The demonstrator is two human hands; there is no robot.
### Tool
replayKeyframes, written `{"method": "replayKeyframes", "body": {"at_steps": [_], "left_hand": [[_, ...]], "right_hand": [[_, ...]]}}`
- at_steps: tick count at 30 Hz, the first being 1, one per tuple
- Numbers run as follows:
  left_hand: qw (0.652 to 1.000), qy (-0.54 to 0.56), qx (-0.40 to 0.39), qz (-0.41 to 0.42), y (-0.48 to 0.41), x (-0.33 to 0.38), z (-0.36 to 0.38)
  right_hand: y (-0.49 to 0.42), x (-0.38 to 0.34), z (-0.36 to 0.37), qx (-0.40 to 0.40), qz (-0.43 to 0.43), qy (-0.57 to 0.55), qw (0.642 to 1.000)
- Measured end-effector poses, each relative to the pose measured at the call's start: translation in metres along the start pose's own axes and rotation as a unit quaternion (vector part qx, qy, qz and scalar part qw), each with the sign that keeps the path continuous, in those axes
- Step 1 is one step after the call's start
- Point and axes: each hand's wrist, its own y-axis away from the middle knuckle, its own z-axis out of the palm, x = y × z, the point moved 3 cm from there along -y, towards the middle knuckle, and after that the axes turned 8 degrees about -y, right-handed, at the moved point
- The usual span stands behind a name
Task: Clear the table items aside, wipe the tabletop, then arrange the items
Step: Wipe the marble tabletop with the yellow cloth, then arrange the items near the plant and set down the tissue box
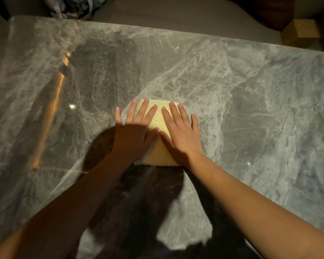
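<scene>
Two bare arms come in from 7 and 5 o'clock and meet in the middle of the grey marble tabletop. The left hand and the right hand lie flat, side by side, fingers spread wide, pressing down on a folded yellow cloth. The cloth sits at the center of the table, right under both palms. A wooden block stands off the table at 2 o'clock
</scene>
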Motion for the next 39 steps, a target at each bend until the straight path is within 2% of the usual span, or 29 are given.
{"method": "replayKeyframes", "body": {"at_steps": [9, 13, 18, 23, 27, 32, 39], "left_hand": [[0.998, -0.041, -0.038, -0.035, -0.001, 0.005, 0.000], [0.996, -0.023, -0.051, -0.070, 0.007, 0.013, -0.002], [0.995, 0.037, -0.054, -0.080, 0.038, 0.020, -0.003], [0.998, 0.047, -0.039, -0.027, 0.049, 0.036, -0.022], [0.999, 0.040, 0.004, 0.025, 0.044, 0.075, -0.058], [0.997, 0.056, 0.014, 0.051, 0.040, 0.108, -0.095], [0.992, 0.058, 0.065, 0.091, 0.039, 0.160, -0.148]], "right_hand": [[0.005, -0.002, -0.001, 0.016, -0.011, 0.004, 1.000], [0.008, -0.004, -0.003, -0.001, -0.007, -0.006, 1.000], [0.045, 0.007, 0.000, 0.013, -0.022, -0.021, 0.999], [0.076, 0.019, -0.006, 0.045, 0.002, -0.029, 0.999], [0.094, 0.024, -0.024, 0.067, 0.008, -0.028, 0.997], [0.118, 0.037, -0.073, 0.108, 0.018, -0.012, 0.994], [0.167, 0.066, -0.139, 0.146, 0.008, 0.036, 0.989]]}}
